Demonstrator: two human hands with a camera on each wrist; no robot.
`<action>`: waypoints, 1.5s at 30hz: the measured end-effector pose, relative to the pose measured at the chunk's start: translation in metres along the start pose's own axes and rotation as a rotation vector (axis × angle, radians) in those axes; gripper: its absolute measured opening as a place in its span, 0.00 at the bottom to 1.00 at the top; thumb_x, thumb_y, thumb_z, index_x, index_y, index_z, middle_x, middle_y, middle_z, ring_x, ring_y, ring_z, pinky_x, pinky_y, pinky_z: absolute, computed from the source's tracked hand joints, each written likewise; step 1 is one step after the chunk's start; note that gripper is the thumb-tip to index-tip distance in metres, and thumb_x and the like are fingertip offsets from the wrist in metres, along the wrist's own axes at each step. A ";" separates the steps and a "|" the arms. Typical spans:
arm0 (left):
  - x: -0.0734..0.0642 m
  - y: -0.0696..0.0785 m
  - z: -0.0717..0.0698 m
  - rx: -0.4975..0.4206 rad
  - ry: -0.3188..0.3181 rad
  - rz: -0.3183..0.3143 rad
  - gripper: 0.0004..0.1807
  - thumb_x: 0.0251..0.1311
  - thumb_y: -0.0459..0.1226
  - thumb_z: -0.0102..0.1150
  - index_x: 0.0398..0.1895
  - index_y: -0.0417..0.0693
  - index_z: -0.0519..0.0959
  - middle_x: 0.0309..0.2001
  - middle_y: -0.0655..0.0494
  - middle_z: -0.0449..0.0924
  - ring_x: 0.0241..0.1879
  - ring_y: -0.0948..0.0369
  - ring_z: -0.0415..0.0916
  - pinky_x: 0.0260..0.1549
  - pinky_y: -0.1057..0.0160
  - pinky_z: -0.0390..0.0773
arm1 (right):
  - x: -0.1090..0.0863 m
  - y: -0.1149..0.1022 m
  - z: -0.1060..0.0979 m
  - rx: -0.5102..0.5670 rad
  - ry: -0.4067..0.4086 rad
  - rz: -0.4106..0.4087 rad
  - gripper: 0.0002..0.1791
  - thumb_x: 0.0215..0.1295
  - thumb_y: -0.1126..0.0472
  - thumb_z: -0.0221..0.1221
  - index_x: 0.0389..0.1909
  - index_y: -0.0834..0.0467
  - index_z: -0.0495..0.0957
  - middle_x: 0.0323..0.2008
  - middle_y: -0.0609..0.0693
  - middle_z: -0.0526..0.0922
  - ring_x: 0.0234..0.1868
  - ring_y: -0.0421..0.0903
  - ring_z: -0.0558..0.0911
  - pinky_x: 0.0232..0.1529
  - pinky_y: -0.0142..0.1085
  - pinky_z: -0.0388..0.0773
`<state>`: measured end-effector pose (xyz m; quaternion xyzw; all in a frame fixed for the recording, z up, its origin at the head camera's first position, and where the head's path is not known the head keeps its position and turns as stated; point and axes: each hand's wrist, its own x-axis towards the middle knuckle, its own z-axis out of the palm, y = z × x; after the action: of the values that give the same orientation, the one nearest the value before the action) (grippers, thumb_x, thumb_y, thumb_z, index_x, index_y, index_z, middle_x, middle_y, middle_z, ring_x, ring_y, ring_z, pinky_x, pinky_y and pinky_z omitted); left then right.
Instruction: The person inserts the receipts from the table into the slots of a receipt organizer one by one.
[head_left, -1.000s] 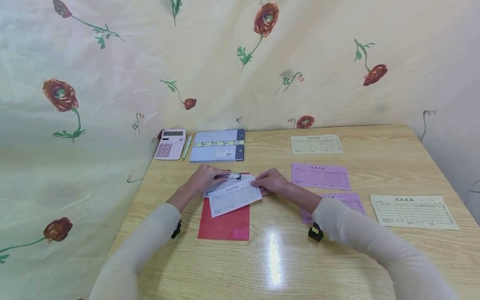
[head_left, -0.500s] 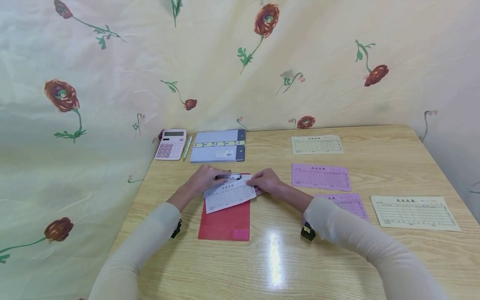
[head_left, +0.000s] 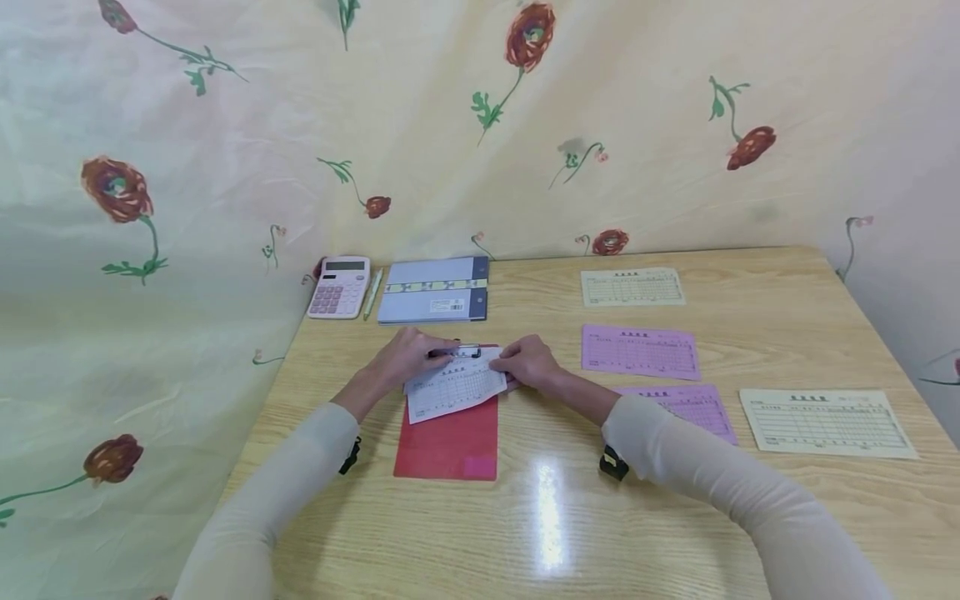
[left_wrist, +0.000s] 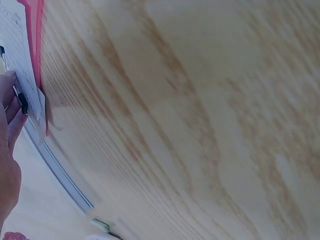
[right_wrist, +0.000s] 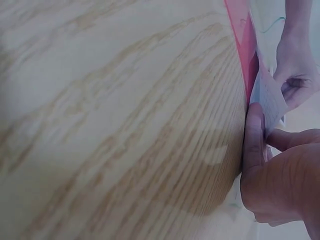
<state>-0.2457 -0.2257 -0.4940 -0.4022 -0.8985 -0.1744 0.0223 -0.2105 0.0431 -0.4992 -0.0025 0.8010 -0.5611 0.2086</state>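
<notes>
A red clipboard [head_left: 446, 454] lies on the table with white printed forms at its top end. At its metal clip [head_left: 468, 351], my left hand [head_left: 405, 358] pinches with thumb and fingers; the clip's black end [left_wrist: 22, 102] shows by the fingertips in the left wrist view. My right hand [head_left: 531, 362] pinches the right edge of the upper white form [head_left: 457, 392], which lies slightly tilted over the other sheets. In the right wrist view, that form [right_wrist: 271, 100] bends up from the board between the right thumb and fingers. Whether its top edge is under the clip is hidden.
Behind are a pink calculator [head_left: 340, 287], a pen [head_left: 372, 293] and a blue binder [head_left: 433, 290]. To the right lie purple forms [head_left: 639, 352] and cream forms [head_left: 828, 423]. A floral curtain [head_left: 450, 125] hangs behind the table.
My right hand has moved slightly left and up, bringing the white form closer to the clip and more level with the sheets below. My left hand stays at the clip.
</notes>
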 end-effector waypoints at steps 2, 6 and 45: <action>0.000 0.000 0.000 0.002 -0.003 0.004 0.16 0.68 0.35 0.73 0.57 0.45 0.88 0.40 0.46 0.91 0.11 0.74 0.53 0.14 0.75 0.60 | 0.000 0.000 0.000 -0.008 0.004 -0.011 0.16 0.72 0.64 0.68 0.53 0.71 0.86 0.39 0.61 0.90 0.30 0.46 0.90 0.29 0.34 0.86; 0.000 0.000 0.000 0.022 -0.010 0.025 0.15 0.69 0.34 0.71 0.58 0.44 0.88 0.29 0.50 0.89 0.10 0.75 0.53 0.14 0.75 0.60 | -0.001 0.000 0.001 -0.019 0.004 -0.029 0.15 0.72 0.64 0.68 0.53 0.72 0.86 0.39 0.61 0.90 0.30 0.46 0.90 0.28 0.34 0.86; 0.005 0.001 -0.001 0.065 -0.024 0.041 0.13 0.71 0.31 0.68 0.56 0.45 0.89 0.32 0.50 0.90 0.11 0.73 0.52 0.15 0.75 0.60 | 0.002 0.001 0.009 -0.027 0.080 -0.048 0.14 0.77 0.61 0.63 0.45 0.71 0.87 0.32 0.59 0.89 0.25 0.46 0.89 0.24 0.37 0.86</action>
<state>-0.2484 -0.2214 -0.4914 -0.4218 -0.8954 -0.1399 0.0278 -0.2093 0.0344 -0.5031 -0.0022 0.8160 -0.5547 0.1626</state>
